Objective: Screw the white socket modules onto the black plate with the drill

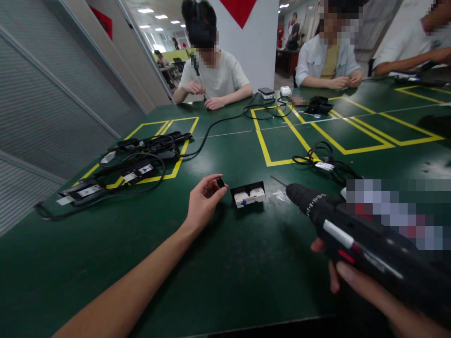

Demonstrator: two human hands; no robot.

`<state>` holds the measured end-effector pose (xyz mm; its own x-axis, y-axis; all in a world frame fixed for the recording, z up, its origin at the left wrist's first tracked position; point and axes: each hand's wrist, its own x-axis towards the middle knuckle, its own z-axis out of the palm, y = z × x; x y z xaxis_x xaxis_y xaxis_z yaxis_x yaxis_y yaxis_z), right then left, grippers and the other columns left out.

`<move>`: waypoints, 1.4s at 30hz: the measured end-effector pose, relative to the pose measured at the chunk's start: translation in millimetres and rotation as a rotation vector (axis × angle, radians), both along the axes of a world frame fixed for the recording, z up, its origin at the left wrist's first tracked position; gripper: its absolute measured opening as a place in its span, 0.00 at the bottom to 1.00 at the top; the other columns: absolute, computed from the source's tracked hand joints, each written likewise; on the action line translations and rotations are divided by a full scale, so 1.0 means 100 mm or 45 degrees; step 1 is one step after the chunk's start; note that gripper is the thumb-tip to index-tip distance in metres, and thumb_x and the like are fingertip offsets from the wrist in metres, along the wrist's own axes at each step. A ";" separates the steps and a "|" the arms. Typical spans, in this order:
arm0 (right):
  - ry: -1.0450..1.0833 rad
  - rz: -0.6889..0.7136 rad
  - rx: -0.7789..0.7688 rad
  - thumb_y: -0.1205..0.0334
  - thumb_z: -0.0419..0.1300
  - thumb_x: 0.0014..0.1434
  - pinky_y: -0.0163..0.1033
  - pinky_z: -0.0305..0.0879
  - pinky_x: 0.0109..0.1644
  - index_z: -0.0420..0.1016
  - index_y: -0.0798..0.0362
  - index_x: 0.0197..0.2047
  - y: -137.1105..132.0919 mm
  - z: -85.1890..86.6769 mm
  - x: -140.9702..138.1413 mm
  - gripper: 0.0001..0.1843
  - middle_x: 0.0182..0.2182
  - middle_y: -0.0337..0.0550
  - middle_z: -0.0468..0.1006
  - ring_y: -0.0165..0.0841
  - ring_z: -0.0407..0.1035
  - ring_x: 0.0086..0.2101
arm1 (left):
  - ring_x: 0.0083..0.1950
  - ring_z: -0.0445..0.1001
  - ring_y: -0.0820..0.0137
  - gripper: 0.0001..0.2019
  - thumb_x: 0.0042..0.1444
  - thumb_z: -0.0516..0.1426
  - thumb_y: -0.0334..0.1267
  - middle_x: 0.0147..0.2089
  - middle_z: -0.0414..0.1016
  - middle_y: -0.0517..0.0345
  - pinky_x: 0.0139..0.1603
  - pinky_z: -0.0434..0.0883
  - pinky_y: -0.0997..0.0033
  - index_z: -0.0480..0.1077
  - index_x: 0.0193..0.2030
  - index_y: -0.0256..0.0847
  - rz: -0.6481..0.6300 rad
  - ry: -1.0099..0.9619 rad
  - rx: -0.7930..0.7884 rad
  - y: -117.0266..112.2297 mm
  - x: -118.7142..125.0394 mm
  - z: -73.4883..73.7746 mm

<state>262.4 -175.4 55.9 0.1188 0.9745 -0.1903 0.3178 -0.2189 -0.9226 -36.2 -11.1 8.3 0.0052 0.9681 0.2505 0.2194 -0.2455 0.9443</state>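
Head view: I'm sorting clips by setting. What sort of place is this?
Probably an assembly workshop: a green table with yellow taped bays, corded black adapters, a power screwdriver in the right hand, co-workers seated opposite.

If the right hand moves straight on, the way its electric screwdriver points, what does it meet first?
Probably the small open black box, ahead-left of the electric screwdriver in the right hand. Depth is unclear, so the bit may pass just behind it.
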 end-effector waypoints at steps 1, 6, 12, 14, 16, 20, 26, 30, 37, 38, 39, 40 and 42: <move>0.083 0.006 -0.043 0.48 0.59 0.55 0.40 0.69 0.40 0.77 0.47 0.39 0.05 0.01 -0.02 0.14 0.33 0.43 0.78 0.37 0.72 0.34 | 0.42 0.73 0.67 0.19 0.52 0.61 0.37 0.39 0.75 0.54 0.49 0.68 0.63 0.66 0.52 0.39 -0.006 -0.020 -0.003 0.00 -0.01 -0.01; 0.662 -0.223 -0.088 0.51 0.57 0.58 0.33 0.64 0.30 0.75 0.52 0.45 0.35 0.01 -0.29 0.17 0.23 0.39 0.75 0.30 0.68 0.26 | 0.42 0.74 0.66 0.20 0.51 0.61 0.38 0.38 0.75 0.54 0.48 0.69 0.61 0.67 0.52 0.39 -0.016 -0.050 -0.037 -0.02 0.00 0.01; 1.064 -0.480 -0.088 0.55 0.64 0.54 0.37 0.69 0.37 0.72 0.48 0.51 0.53 -0.06 -0.65 0.21 0.46 0.43 0.77 0.29 0.69 0.32 | 0.40 0.74 0.67 0.20 0.51 0.61 0.38 0.37 0.74 0.56 0.46 0.70 0.63 0.67 0.51 0.40 0.034 0.009 -0.028 -0.09 0.05 0.04; 1.123 -0.515 -0.089 0.55 0.65 0.53 0.38 0.69 0.40 0.71 0.48 0.50 0.54 -0.08 -0.73 0.21 0.49 0.44 0.76 0.29 0.69 0.34 | 0.41 0.74 0.68 0.20 0.52 0.61 0.38 0.38 0.74 0.56 0.47 0.70 0.63 0.67 0.52 0.41 -0.007 0.006 -0.013 -0.12 0.06 0.04; 1.147 -0.531 -0.098 0.55 0.65 0.53 0.40 0.69 0.45 0.70 0.47 0.52 0.53 -0.10 -0.78 0.23 0.49 0.43 0.76 0.31 0.70 0.36 | 0.41 0.74 0.68 0.20 0.52 0.61 0.37 0.38 0.74 0.56 0.47 0.70 0.63 0.66 0.52 0.41 -0.058 -0.003 -0.012 -0.14 0.08 0.04; 1.246 -0.503 -0.209 0.55 0.63 0.53 0.47 0.64 0.55 0.64 0.49 0.57 0.47 -0.17 -0.84 0.29 0.46 0.45 0.76 0.37 0.71 0.44 | 0.39 0.73 0.69 0.20 0.52 0.61 0.37 0.38 0.74 0.56 0.45 0.70 0.65 0.67 0.52 0.42 -0.084 0.014 -0.010 -0.16 0.10 0.02; 1.269 -0.383 -0.356 0.59 0.59 0.55 0.48 0.57 0.62 0.63 0.58 0.54 0.22 -0.21 -0.82 0.24 0.48 0.51 0.74 0.40 0.66 0.52 | 0.42 0.74 0.68 0.20 0.53 0.60 0.38 0.38 0.74 0.56 0.48 0.71 0.64 0.67 0.53 0.42 -0.083 0.033 -0.003 -0.17 0.12 0.01; 0.912 -0.030 -0.562 0.55 0.56 0.58 0.49 0.72 0.47 0.53 0.62 0.61 0.07 -0.08 -0.63 0.32 0.48 0.56 0.72 0.41 0.71 0.45 | 0.41 0.74 0.68 0.22 0.53 0.60 0.39 0.38 0.73 0.56 0.50 0.71 0.61 0.67 0.55 0.41 -0.082 0.077 -0.019 -0.16 0.12 0.02; -0.326 0.357 -0.346 0.40 0.50 0.58 0.41 0.68 0.28 0.68 0.48 0.55 0.14 0.07 -0.23 0.28 0.31 0.45 0.76 0.37 0.72 0.30 | 0.42 0.75 0.66 0.23 0.52 0.60 0.40 0.37 0.73 0.56 0.51 0.72 0.58 0.67 0.56 0.40 -0.092 0.126 -0.049 -0.15 0.12 0.02; -0.496 0.360 -0.203 0.39 0.49 0.59 0.43 0.67 0.30 0.69 0.47 0.54 0.20 0.12 -0.24 0.28 0.29 0.44 0.76 0.37 0.71 0.29 | 0.42 0.75 0.66 0.23 0.52 0.60 0.40 0.36 0.73 0.56 0.51 0.72 0.58 0.67 0.56 0.40 -0.093 0.130 -0.049 -0.15 0.12 0.01; -0.649 0.355 -0.070 0.40 0.48 0.60 0.44 0.66 0.29 0.68 0.46 0.55 0.28 0.18 -0.28 0.27 0.28 0.43 0.77 0.37 0.71 0.27 | 0.42 0.75 0.66 0.23 0.52 0.60 0.40 0.36 0.73 0.56 0.51 0.72 0.59 0.68 0.56 0.40 -0.093 0.136 -0.047 -0.14 0.12 0.01; -0.780 0.320 0.069 0.42 0.48 0.61 0.45 0.65 0.29 0.67 0.47 0.56 0.38 0.24 -0.34 0.27 0.29 0.44 0.78 0.38 0.71 0.27 | 0.42 0.75 0.66 0.23 0.52 0.60 0.41 0.36 0.73 0.56 0.50 0.72 0.59 0.68 0.55 0.40 -0.090 0.146 -0.043 -0.14 0.11 0.01; -1.021 0.339 0.400 0.47 0.48 0.63 0.47 0.67 0.32 0.64 0.52 0.59 0.62 0.34 -0.54 0.26 0.37 0.49 0.79 0.42 0.73 0.32 | 0.40 0.75 0.66 0.23 0.52 0.60 0.41 0.36 0.72 0.57 0.49 0.73 0.59 0.68 0.55 0.41 -0.083 0.171 -0.033 -0.13 0.11 0.01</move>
